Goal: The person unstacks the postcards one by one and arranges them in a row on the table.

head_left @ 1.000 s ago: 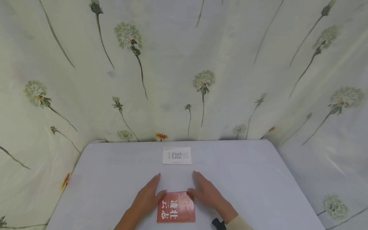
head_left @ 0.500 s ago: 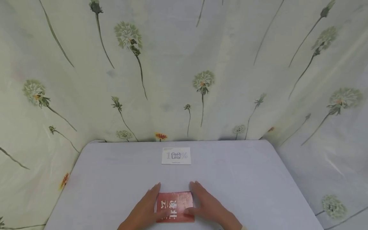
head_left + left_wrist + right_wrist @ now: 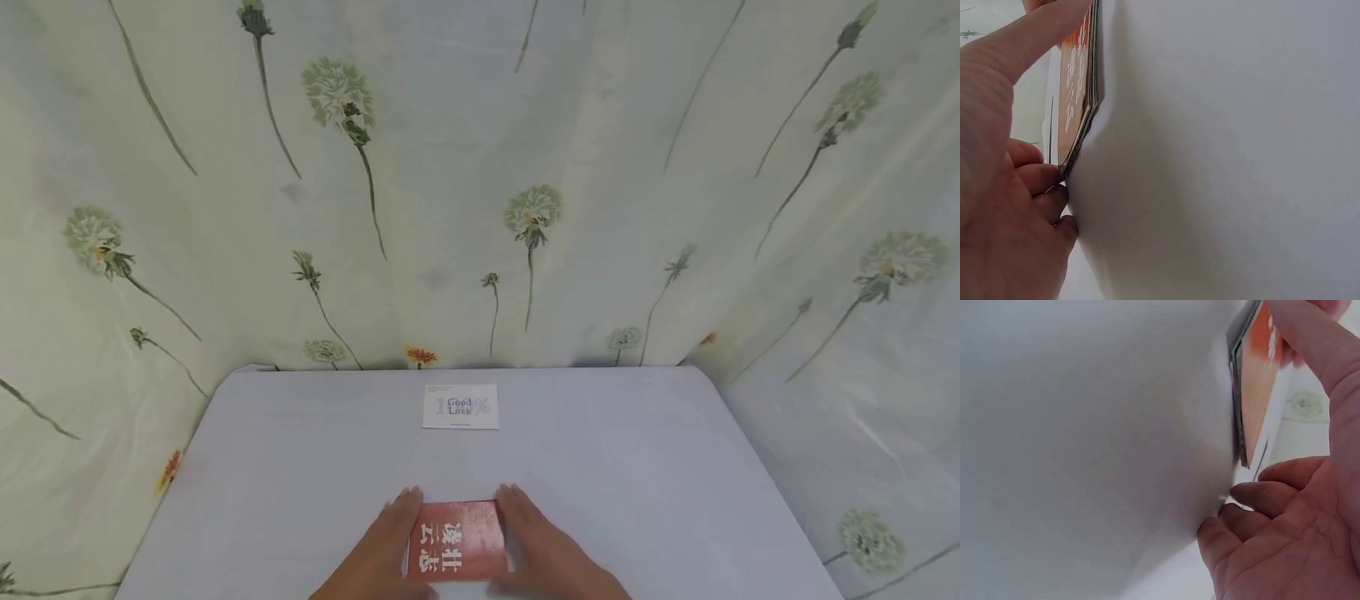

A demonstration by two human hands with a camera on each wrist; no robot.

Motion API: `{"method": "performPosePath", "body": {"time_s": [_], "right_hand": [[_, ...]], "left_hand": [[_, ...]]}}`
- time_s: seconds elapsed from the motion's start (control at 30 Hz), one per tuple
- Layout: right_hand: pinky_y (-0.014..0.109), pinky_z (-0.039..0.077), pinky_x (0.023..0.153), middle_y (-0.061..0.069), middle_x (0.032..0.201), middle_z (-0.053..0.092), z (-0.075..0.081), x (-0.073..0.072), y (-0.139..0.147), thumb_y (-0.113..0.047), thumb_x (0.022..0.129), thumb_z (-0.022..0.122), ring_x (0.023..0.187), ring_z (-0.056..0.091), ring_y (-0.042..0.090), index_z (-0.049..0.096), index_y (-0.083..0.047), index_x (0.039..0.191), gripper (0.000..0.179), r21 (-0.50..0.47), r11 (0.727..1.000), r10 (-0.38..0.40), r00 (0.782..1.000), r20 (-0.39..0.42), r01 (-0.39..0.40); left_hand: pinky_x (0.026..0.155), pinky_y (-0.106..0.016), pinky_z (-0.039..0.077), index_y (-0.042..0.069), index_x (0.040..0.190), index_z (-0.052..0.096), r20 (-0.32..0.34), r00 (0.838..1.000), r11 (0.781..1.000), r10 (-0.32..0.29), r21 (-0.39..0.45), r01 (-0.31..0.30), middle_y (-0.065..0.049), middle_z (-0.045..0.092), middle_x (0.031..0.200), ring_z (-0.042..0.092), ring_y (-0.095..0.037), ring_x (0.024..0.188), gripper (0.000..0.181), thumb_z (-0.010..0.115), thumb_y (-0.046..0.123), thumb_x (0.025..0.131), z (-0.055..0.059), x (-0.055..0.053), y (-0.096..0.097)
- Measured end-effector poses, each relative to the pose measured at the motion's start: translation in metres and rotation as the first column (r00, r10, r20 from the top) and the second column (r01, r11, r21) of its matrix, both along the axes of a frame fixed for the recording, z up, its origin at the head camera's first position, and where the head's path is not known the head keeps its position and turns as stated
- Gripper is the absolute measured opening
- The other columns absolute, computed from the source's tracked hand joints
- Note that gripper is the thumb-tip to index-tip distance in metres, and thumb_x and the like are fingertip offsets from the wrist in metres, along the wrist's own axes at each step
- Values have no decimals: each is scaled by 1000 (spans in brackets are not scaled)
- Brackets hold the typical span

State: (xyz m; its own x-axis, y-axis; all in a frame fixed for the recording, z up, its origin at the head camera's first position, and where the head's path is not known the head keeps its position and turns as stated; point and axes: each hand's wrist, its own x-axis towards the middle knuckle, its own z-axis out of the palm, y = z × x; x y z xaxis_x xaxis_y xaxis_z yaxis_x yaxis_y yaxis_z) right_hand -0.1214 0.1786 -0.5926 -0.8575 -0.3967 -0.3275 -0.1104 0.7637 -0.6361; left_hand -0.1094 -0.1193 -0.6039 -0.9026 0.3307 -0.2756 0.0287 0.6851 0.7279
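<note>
A thin stack of red cards (image 3: 456,542) with white characters lies flat on the white table (image 3: 637,467), near its front edge. My left hand (image 3: 382,554) holds the stack's left side and my right hand (image 3: 543,554) its right side. In the left wrist view the thumb lies along the red stack's (image 3: 1075,94) face while the left hand's (image 3: 1004,187) fingers curl against its edge. The right wrist view shows the same: a thumb over the red stack (image 3: 1254,381), and the right hand's (image 3: 1297,537) fingers curled at its lower edge.
A white card (image 3: 460,406) printed "Good Luck" lies at the table's far middle. A pale curtain (image 3: 450,208) with dandelion prints hangs behind and around the table, close to its far and side edges.
Both hands have drawn back toward me and closed in on the red stack's sides. A second ago only the thumbs touched its far corners. The stack has stayed in place.
</note>
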Motion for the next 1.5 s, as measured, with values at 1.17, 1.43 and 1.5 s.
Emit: {"method": "performPosePath", "body": {"time_s": [1.17,1.43,1.5], "right_hand": [[56,41,116,1,173,24,2,1,-3,-52,75,91,157,25,27,26,-20,168,118,104,994,27,998,-64,-20],[55,43,115,6,172,27,8,1,-6,-50,75,92,157,25,30,30,-14,166,116,129,990,63,994,-88,-51],[54,43,114,6,172,27,8,0,-8,-50,74,92,157,24,29,30,-14,166,116,146,988,67,993,-95,-52]], "left_hand": [[114,-65,38,16,158,44,-137,991,993,-2,-119,-14,-3,33,169,32,-33,153,114,98,49,63,-7,3,1],[114,-62,40,15,162,40,-133,991,992,-19,-123,2,-3,32,169,32,-32,153,118,98,48,64,-7,3,1],[114,-62,40,15,163,38,-145,989,992,-22,-123,4,-3,33,169,33,-32,153,120,98,49,64,-8,3,0]]}}
